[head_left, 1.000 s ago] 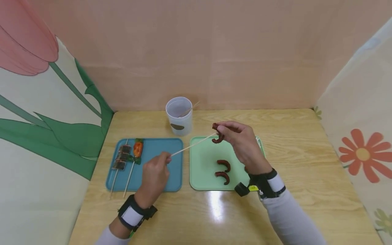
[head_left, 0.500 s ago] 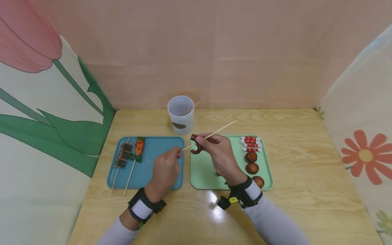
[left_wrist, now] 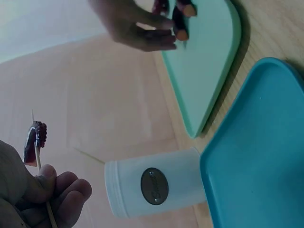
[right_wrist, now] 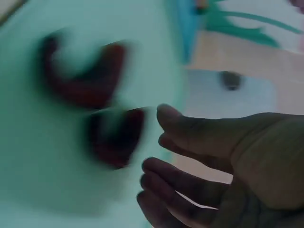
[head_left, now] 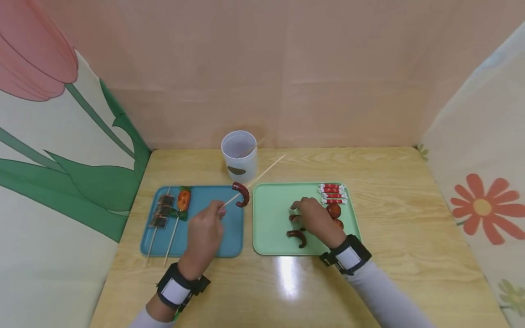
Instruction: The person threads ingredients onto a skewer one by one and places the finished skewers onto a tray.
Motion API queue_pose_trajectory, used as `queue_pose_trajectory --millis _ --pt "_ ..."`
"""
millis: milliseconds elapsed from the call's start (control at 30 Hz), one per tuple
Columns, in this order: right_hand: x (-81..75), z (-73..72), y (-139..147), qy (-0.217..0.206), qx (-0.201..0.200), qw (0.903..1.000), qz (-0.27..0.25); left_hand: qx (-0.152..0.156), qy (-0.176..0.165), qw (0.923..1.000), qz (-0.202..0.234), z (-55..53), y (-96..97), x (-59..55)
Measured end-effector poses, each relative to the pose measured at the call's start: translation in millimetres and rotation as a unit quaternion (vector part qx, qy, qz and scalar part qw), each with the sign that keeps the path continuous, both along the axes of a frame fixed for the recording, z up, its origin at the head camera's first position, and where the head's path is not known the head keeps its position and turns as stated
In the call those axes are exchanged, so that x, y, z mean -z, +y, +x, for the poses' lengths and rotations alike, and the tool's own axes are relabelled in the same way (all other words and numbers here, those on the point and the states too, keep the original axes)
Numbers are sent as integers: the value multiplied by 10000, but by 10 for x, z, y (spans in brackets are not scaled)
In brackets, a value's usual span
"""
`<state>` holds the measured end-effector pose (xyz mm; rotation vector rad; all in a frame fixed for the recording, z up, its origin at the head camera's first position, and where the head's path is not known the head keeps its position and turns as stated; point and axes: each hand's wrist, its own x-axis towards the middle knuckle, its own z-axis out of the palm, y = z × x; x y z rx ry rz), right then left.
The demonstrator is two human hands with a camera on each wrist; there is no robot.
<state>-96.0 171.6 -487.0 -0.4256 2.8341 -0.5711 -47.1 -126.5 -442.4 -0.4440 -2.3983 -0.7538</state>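
My left hand [head_left: 205,234] pinches a thin wooden skewer [head_left: 270,168] near its lower end, over the blue tray's right edge. One curved dark red octopus tentacle piece [head_left: 244,193] is threaded on the skewer, a little beyond my fingers; the bare tip slants up to the right. Over the green tray [head_left: 268,237], my right hand [head_left: 317,220] reaches down with its fingers spread. Two more tentacle pieces lie there: a nearer one [head_left: 298,235] and a farther one [right_wrist: 118,140], close by my fingertips. In the right wrist view, nothing is between thumb and fingers.
The blue tray [head_left: 219,196] holds two loaded skewers at its left. A white cup [head_left: 241,168] with a skewer inside stands behind the trays. Red-and-white crab sticks [head_left: 333,190] and round brown mushroom caps [head_left: 334,210] line the green tray's right side.
My right hand slid the tentacle piece down the skewer toward my left hand, released it, and moved right to the pieces on the green tray. My left hand still grips the skewer.
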Motion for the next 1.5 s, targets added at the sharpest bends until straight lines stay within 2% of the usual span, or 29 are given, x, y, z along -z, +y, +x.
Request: queue_pose_trajectory --millis 100,200,267,333,367,400,433,467,533,600,633,667,700,733,867,1033,1100,1300,1367,1500 --pt "241 27 25 290 74 9994 149 38 -54 10000 -22 20 -9 16" --pt "344 37 23 554 207 9982 2 80 -144 9998 -61 31 -3 11" --pt "328 6 25 552 270 9977 -297 82 -211 9997 -83 34 2 4" --pt "227 -51 33 321 442 9947 -870 78 -260 9996 -104 38 3 -3" --pt "165 -90 44 191 544 9903 -1266 81 -285 9995 -114 39 3 -4" --pt "80 -130 54 -31 686 9816 -1780 92 -292 9994 -133 39 3 -5" --pt "-16 -171 65 -258 836 9672 -2384 105 -294 9994 -158 41 2 -5" --pt "-127 -207 72 -518 997 9464 -3029 134 -296 9993 -182 42 2 -2" --pt "-336 -266 95 -937 1208 8908 -4278 177 -283 9992 -224 41 4 7" --pt "-564 -306 111 -1370 1424 8339 -5153 217 -261 9990 -281 42 9 17" --pt "-662 -320 119 -1504 1472 8134 -5424 227 -253 9990 -299 42 12 23" --pt "-747 -333 128 -1635 1518 7968 -5616 246 -256 9989 -308 44 15 25" --pt "-816 -342 134 -1727 1554 7859 -5730 250 -261 9988 -318 45 16 28" --pt "-872 -347 138 -1798 1609 7802 -5772 248 -271 9988 -324 47 17 32" --pt "-955 -351 137 -1910 1588 7632 -5965 244 -337 9986 -333 59 10 23" --pt "-982 -329 113 -1917 1519 7580 -6046 249 -402 9982 -364 56 2 17" --pt "-999 -322 104 -1881 1482 7628 -6007 235 -394 9982 -379 52 2 19" --pt "-1070 -289 55 -1797 1502 7904 -5660 225 -153 9986 -458 53 13 7" --pt "-1092 -274 16 -1826 1615 7865 -5675 260 -26 9985 -476 54 24 -7" --pt "-1118 -236 -80 -1787 1885 7678 -5857 332 166 9983 -447 43 51 -7"
